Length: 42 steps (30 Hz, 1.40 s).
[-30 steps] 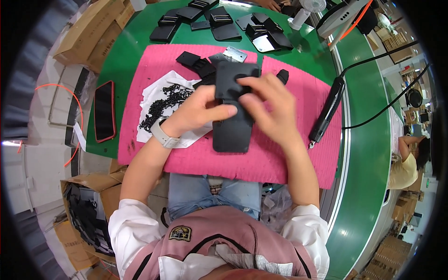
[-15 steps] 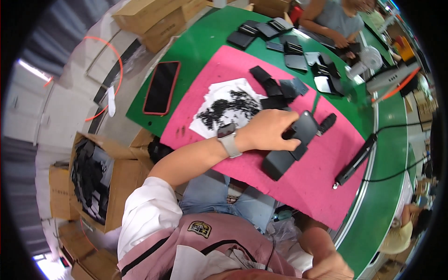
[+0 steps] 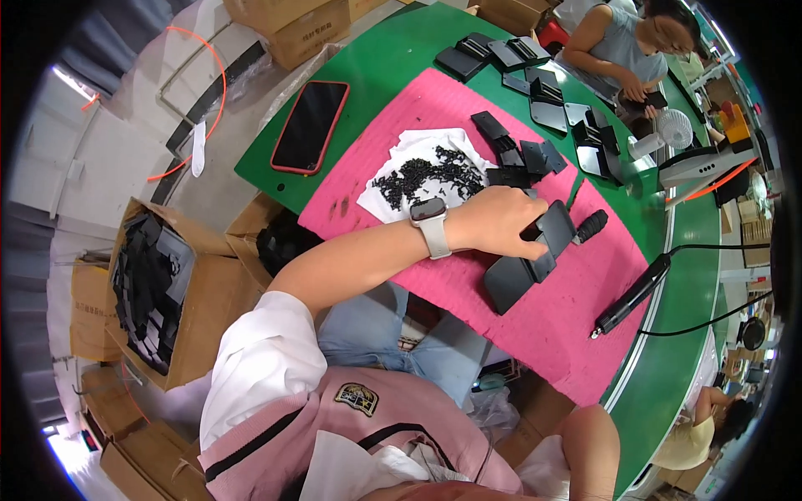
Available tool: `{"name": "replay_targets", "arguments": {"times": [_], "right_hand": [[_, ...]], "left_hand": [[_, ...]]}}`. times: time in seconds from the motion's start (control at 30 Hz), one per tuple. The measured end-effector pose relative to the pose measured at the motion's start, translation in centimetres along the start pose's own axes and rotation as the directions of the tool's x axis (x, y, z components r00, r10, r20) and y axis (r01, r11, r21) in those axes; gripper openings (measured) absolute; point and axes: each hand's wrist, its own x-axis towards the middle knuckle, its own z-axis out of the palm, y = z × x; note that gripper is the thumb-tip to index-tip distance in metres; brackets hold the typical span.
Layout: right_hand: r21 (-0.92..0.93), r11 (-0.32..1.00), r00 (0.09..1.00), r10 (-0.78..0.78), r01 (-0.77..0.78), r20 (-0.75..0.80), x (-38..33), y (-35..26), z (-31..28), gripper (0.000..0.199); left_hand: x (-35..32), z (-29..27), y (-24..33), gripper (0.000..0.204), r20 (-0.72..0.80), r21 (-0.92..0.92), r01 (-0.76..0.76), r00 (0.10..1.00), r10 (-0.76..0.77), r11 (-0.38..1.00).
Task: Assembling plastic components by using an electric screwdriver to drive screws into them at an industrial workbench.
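Observation:
My left hand (image 3: 499,221), with a pale-strapped watch on its wrist, pinches the edge of a black hinged plastic stand (image 3: 508,284) on the pink mat (image 3: 576,351). Two flat plates of this piece show, one beyond the fingers and one nearer me. Of my right side only the bent arm (image 3: 591,447) shows at the lower edge; the hand is out of view. Small black screws (image 3: 426,177) lie heaped on white paper (image 3: 397,150) left of my hand. Several loose black plastic pieces (image 3: 535,157) lie just beyond it, and a short black ribbed piece (image 3: 591,225) to its right.
A corded black electric screwdriver (image 3: 632,294) rests across the mat's right edge. A red-cased phone (image 3: 311,127) lies on the green table (image 3: 263,159). Several black stands (image 3: 547,100) stand at the back, near a small fan (image 3: 672,129) and a co-worker (image 3: 614,54). Open cartons (image 3: 213,309) hold black parts.
The view has shifted a little. The stand's near part has turned and now shows a broad flat face, with my left hand still on it. My right hand has left the view.

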Motion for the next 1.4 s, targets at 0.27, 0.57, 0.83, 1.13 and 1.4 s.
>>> {"name": "replay_targets", "arguments": {"times": [0.27,0.57,0.83,1.13,1.4], "right_hand": [[0.102,0.989,0.994,-0.107,0.106,0.002,-1.3,-0.9,-0.7,0.02],[0.073,0.987,0.989,-0.144,0.141,0.039,1.3,1.0,-1.5,0.025],[-0.005,0.987,0.984,-0.162,0.163,0.077,1.9,-1.6,0.5,0.031],[-0.008,0.146,-0.055,-0.425,-0.989,-0.904,-11.5,-4.3,-3.4,0.031],[0.502,-0.699,-0.264,-0.428,-0.509,-0.864,-20.5,-5.1,-9.6,0.069]], "left_hand": [[0.0,0.0,0.2,0.041,0.027,-0.072,-0.025,0.999,0.027,0.997],[0.0,0.0,0.8,0.039,0.112,-0.066,-0.004,0.994,0.011,0.998],[-0.3,-0.2,1.5,0.037,0.18,-0.037,-0.01,0.984,0.016,0.999],[-1.3,-1.3,1.8,0.019,0.026,0.245,-0.152,0.988,0.151,0.957],[-5.2,-7.7,-1.3,0.021,-0.266,0.543,0.253,0.956,-0.122,0.8]]}}
